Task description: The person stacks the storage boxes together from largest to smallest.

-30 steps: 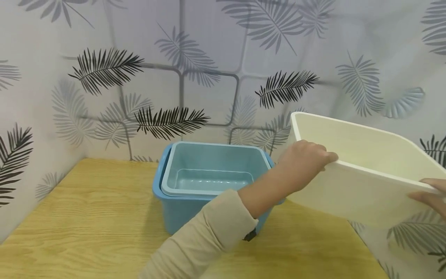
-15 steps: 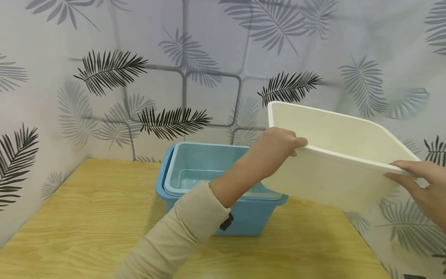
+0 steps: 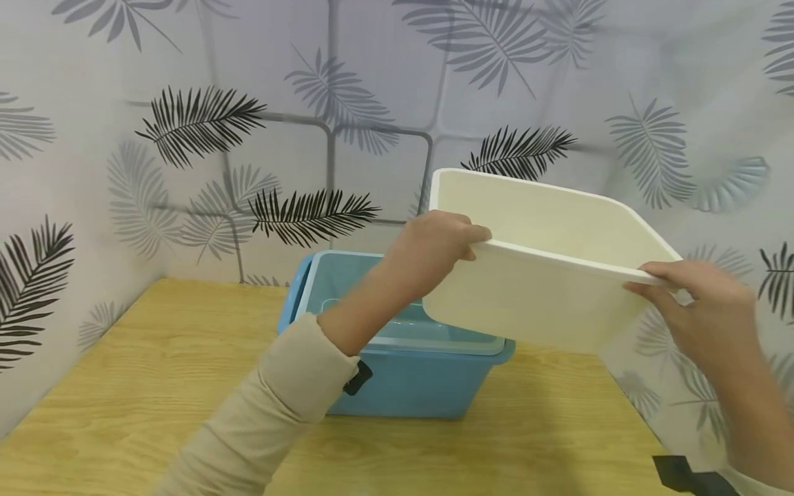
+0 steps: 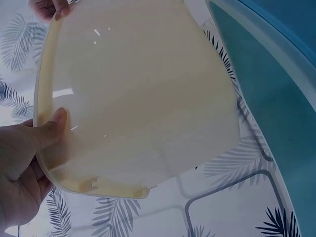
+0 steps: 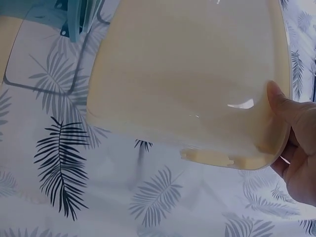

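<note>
A cream plastic bin is held tilted in the air, its open top and white rim showing in the head view. My left hand pinches the near rim toward its left end. At the rim's right end my right hand pinches with thumb and fingers. Both wrist views show a thumb pressed on the bin's smooth wall. Behind it on the table stands a blue tub with a lighter blue bin nested inside. The cream bin overlaps their right side in the head view.
A yellow wood-grain table lies below the bins. Patterned cloth or wallpaper with feather prints stands behind and at both sides. Black straps sit at the wrists.
Both hands have carried the cream bin leftward and slightly up, from the right side to partly over the blue tub. The right hand has come fully into view; the blue bins stay put.
</note>
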`<move>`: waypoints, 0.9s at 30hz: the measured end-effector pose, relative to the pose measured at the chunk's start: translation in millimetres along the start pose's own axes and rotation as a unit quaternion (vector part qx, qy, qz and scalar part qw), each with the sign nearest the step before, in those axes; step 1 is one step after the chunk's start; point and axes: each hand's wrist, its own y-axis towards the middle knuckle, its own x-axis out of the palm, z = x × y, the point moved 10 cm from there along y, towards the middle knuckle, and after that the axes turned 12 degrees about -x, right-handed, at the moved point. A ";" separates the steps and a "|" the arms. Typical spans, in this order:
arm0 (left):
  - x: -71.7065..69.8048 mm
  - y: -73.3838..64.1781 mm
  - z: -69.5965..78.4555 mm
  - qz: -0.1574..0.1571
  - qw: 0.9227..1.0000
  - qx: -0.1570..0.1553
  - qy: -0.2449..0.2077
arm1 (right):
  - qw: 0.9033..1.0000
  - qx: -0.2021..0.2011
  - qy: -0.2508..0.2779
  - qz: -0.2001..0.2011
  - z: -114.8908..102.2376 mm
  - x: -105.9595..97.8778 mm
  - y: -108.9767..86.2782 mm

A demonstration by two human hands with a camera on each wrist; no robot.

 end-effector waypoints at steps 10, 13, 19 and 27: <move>-15.9 -16.0 -34.7 0.030 0.999 -0.022 0.018 | 0.998 -0.002 0.038 0.046 -20.5 25.0 14.0; -19.8 -21.7 -47.0 0.044 0.998 -0.026 0.023 | 0.997 -0.006 0.042 0.059 -27.6 33.8 17.7; -30.6 -35.0 -72.3 0.071 0.997 -0.036 0.004 | 0.997 -0.013 0.058 0.057 -45.5 54.1 28.1; -41.2 -51.1 -98.1 0.084 0.995 -0.046 -0.005 | 0.997 -0.022 0.071 0.038 -67.9 73.9 41.9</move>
